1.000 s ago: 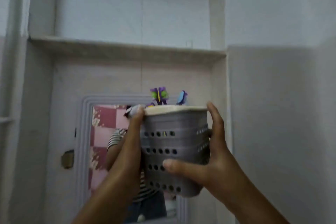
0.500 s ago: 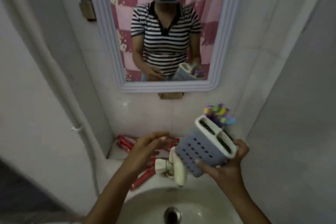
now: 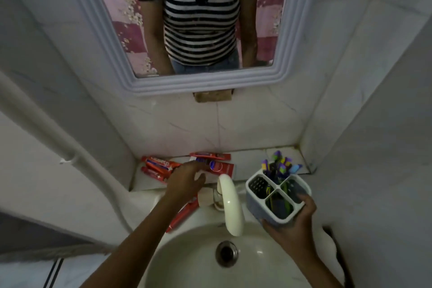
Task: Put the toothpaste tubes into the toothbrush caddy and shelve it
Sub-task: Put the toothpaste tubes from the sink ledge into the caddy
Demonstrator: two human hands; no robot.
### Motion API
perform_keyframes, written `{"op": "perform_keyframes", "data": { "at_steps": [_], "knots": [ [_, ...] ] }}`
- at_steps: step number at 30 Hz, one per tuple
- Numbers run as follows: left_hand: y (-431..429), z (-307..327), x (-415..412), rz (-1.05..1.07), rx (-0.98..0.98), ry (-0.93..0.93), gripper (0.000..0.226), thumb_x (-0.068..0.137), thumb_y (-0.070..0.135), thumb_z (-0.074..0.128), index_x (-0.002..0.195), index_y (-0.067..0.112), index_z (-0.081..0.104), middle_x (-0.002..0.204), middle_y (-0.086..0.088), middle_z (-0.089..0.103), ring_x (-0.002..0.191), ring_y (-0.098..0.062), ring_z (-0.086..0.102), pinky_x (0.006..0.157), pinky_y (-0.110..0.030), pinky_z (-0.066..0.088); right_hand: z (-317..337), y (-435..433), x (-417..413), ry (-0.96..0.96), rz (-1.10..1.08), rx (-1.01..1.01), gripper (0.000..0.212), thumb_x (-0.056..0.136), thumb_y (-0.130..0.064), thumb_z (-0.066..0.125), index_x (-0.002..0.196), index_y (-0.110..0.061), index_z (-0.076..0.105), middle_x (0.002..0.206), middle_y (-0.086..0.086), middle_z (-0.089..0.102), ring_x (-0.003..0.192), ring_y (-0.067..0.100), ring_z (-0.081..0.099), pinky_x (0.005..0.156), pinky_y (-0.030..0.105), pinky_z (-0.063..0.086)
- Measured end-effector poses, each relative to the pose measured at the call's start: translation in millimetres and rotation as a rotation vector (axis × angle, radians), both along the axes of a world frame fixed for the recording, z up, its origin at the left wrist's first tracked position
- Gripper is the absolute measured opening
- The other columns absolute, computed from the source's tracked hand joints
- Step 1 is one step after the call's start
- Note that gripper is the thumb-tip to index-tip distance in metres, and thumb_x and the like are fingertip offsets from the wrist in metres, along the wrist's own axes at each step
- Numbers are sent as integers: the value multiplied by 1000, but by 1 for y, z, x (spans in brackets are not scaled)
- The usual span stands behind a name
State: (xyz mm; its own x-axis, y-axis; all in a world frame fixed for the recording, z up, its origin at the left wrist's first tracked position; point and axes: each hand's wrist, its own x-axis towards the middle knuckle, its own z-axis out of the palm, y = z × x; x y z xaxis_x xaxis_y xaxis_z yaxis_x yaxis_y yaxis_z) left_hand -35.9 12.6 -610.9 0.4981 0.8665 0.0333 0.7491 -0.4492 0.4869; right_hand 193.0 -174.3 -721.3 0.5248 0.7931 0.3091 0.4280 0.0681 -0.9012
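Note:
My right hand [image 3: 295, 222] grips the grey toothbrush caddy [image 3: 258, 206] from below, holding it upright at the right of the sink. It has several compartments, and purple and green toothbrushes [image 3: 279, 167] stick out of the far one. Several red toothpaste tubes [image 3: 159, 166] lie on the ledge behind the sink. Another red tube [image 3: 181, 216] rests on the sink rim under my left forearm. My left hand [image 3: 187, 181] hovers over the tubes by the tap, fingers spread, with nothing in it. One red tube with a blue emblem [image 3: 221, 167] lies just beyond its fingertips.
A white curved tap [image 3: 230, 203] stands between my hands above the white basin [image 3: 198, 262] and its drain [image 3: 226, 253]. A framed mirror [image 3: 194, 82] hangs on the tiled wall. A white pipe [image 3: 58, 142] runs down the left wall. Walls close in on both sides.
My view has dropped from the high shelf to the sink. The caddy has come down from in front of the shelf to sink level, now in my right hand alone. My left hand has reached over the tubes.

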Motion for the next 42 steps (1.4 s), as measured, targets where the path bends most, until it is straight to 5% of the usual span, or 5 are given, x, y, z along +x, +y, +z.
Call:
{"op": "perform_keyframes", "data": {
  "at_steps": [6, 13, 26, 33, 42],
  "knots": [
    [55, -28, 46, -408, 251, 574, 44, 88, 31, 63, 131, 23, 56, 138, -3, 58, 128, -25, 54, 106, -39, 43, -40, -2, 11, 86, -50, -132, 147, 51, -7, 104, 166, -13, 13, 163, 9, 44, 144, 36, 54, 104, 67, 53],
    [73, -38, 70, -544, 335, 857, 38, 91, 21, 59, 128, 12, 54, 135, -11, 57, 121, -31, 58, 92, -44, 53, -32, 2, -13, 110, -194, -70, 138, 57, -41, 102, 165, -27, 17, 162, -2, 40, 145, 14, 54, 111, 26, 51],
    [19, 98, 71, -254, -482, -511, 27, 77, 19, 80, 99, 31, 70, 96, 10, 76, 91, -2, 74, 74, -15, 59, -16, 8, -29, -9, -273, 5, 138, 48, -10, 106, 158, -27, 24, 151, 23, 41, 138, -3, 51, 109, 10, 45],
    [-1, 74, 104, -353, -466, -272, 33, 76, 17, 82, 105, 5, 71, 107, -17, 69, 98, -31, 70, 90, -48, 58, -14, 6, -28, -74, -251, 12, 135, 49, -15, 106, 156, -22, 24, 150, 24, 40, 132, 31, 57, 109, 26, 50],
    [2, 70, 124, -518, -120, 131, 11, 77, 11, 77, 87, 8, 80, 85, -7, 80, 64, -5, 69, 71, -24, 57, -10, 5, -27, -94, -258, -24, 133, 49, -15, 107, 154, -12, 26, 147, 29, 41, 128, 43, 59, 104, 43, 55]
  ]
}}
